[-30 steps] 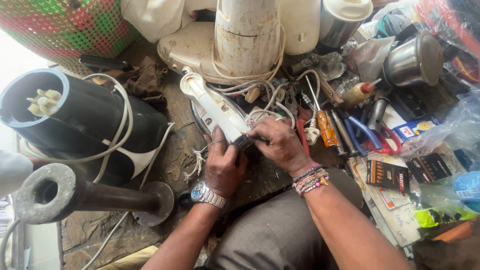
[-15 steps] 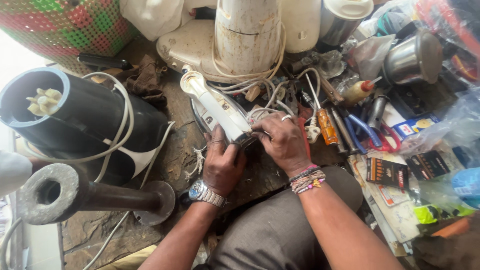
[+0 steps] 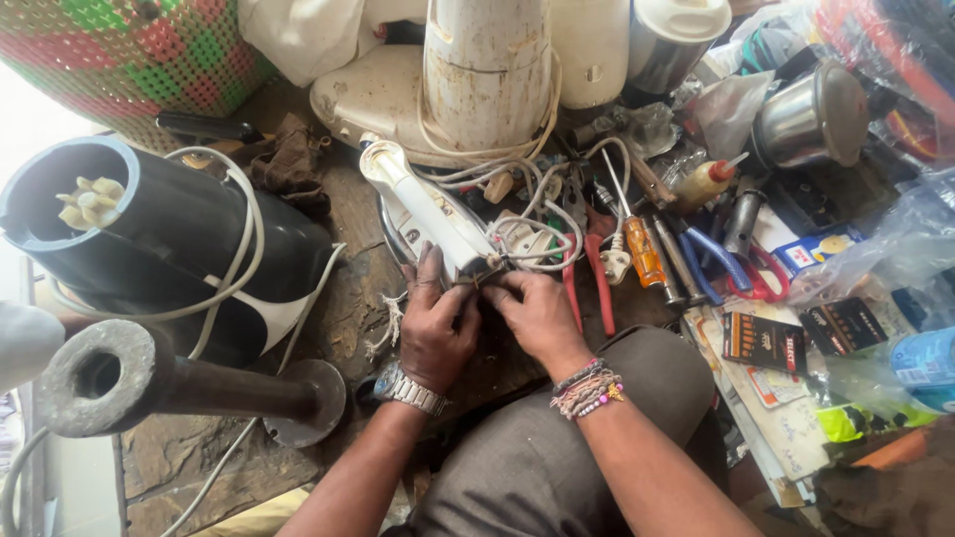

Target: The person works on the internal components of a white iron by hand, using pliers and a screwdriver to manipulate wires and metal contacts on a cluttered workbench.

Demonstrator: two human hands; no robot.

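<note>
A long white handheld appliance body (image 3: 423,204) lies diagonally on the worn workbench, its near end between my hands. My left hand (image 3: 435,323), with a metal wristwatch, grips that near end from the left. My right hand (image 3: 537,316), with beaded bracelets at the wrist, pinches small parts and wires at the same end. White cables (image 3: 527,234) trail from the appliance toward the right. What lies under my fingers is hidden.
A black mixer jar base (image 3: 149,239) and a heavy metal pipe stand (image 3: 149,383) sit left. A white appliance base (image 3: 477,80) stands behind. Screwdrivers (image 3: 645,254), red pliers (image 3: 597,268), blue-handled pliers (image 3: 711,259), a steel cup (image 3: 811,119) and small boxes (image 3: 761,343) crowd the right.
Both hands stay at the appliance's near end; my fingers have shifted slightly closer together there. The appliance has barely moved.
</note>
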